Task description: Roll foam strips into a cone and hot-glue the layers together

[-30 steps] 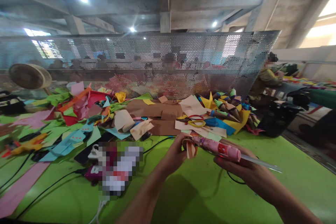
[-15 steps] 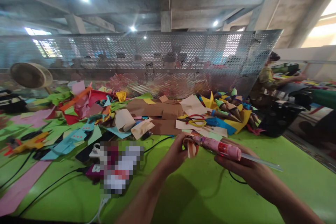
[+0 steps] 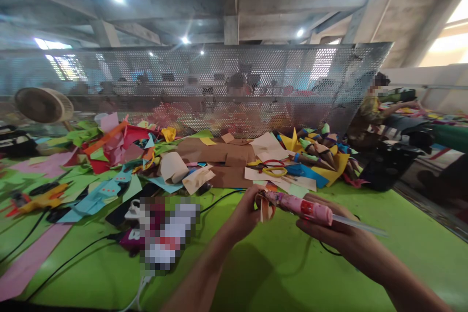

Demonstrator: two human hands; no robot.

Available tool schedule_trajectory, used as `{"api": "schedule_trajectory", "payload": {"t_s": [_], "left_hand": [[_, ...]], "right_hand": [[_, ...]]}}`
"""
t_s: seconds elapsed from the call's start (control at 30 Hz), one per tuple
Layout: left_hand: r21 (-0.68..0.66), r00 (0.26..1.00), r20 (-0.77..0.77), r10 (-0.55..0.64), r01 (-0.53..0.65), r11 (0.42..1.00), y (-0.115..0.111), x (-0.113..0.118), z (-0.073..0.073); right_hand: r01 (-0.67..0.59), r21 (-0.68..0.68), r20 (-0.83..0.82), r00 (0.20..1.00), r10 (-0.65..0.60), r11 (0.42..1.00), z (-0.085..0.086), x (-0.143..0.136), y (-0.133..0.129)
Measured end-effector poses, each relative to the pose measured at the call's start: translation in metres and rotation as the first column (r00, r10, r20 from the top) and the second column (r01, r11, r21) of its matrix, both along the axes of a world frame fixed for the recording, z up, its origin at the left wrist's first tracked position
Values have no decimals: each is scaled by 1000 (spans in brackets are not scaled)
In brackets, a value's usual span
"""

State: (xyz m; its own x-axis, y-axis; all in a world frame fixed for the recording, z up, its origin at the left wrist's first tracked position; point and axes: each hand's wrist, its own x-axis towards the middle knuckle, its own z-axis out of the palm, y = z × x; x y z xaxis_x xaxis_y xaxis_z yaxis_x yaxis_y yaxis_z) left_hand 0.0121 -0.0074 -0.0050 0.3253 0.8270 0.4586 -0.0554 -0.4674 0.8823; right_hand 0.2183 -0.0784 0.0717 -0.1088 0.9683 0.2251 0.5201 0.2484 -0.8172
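Observation:
My right hand (image 3: pixel 329 222) is wrapped round a pink hot glue gun (image 3: pixel 305 208), with a clear glue stick (image 3: pixel 360 225) sticking out of its rear end. The gun's nozzle end points left and meets a small curled piece of tan paper (image 3: pixel 266 209). That paper is pinched in my left hand (image 3: pixel 248 212), its fingers closed on the edge. Both hands hover above the green tabletop (image 3: pixel 292 278). Whether the nozzle touches the paper cannot be made out.
Yellow-handled scissors (image 3: pixel 274 170) lie on paper sheets beyond my hands. Coloured paper scraps (image 3: pixel 120 146) heap up at left, paper cones (image 3: pixel 321 148) at right. A power strip (image 3: pixel 171 239) with cables, a fan (image 3: pixel 44 105), a perforated metal screen (image 3: pixel 234 92) and a seated co-worker (image 3: pixel 373 105) are around.
The glue gun and my right hand have shifted slightly left, towards the curled paper. My left hand stays almost still. The co-worker's arm at right has moved a little.

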Motion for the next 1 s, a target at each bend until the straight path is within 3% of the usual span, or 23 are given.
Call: {"api": "schedule_trajectory", "payload": {"t_s": [0.57, 0.73, 1.0], "left_hand": [[-79, 984, 159, -79, 93, 993, 5, 2, -8], [-62, 983, 150, -109, 119, 991, 3, -1, -1], [29, 992, 104, -72, 70, 997, 5, -4, 2]], "right_hand": [[-52, 7, -1, 999, 52, 999, 4, -2, 0], [39, -1, -112, 993, -38, 999, 0, 3, -1], [29, -148, -349, 934, -80, 989, -14, 17, 4]]}}
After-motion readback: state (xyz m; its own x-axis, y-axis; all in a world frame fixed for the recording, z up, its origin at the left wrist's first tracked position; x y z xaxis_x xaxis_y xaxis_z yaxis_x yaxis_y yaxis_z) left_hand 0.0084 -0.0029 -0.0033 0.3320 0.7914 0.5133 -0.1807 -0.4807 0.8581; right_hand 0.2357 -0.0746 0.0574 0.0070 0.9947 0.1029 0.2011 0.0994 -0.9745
